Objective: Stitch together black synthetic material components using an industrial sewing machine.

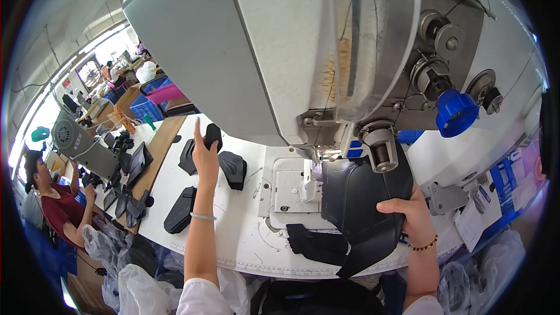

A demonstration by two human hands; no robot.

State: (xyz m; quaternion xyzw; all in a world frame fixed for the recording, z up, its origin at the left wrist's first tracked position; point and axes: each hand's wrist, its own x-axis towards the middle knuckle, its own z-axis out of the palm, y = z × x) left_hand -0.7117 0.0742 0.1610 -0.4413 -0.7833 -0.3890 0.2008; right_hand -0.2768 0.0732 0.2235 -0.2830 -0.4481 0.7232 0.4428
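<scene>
My right hand (411,213) grips the right edge of a large black leather-like panel (364,204), thumb on top. A fine seam line runs across the panel. Its upper left part lies beside the needle area of a big white sewing machine (274,41), and a narrow black flap (315,245) spreads from it across the table. Away to the left, my left hand (205,160) is reached out with a small black padded piece (213,137) held at its fingers, index finger stretched out. Similar black pieces (233,170) lie near that hand, including a longer one (182,210) beside my forearm.
The white worktable (239,239) has a curved front edge with a ruler scale. Blue thread-tension knob (456,112) juts from the machine. Clear plastic bags (140,286) hang below at the left. A person in a red top (61,210) sits at another machine (84,146).
</scene>
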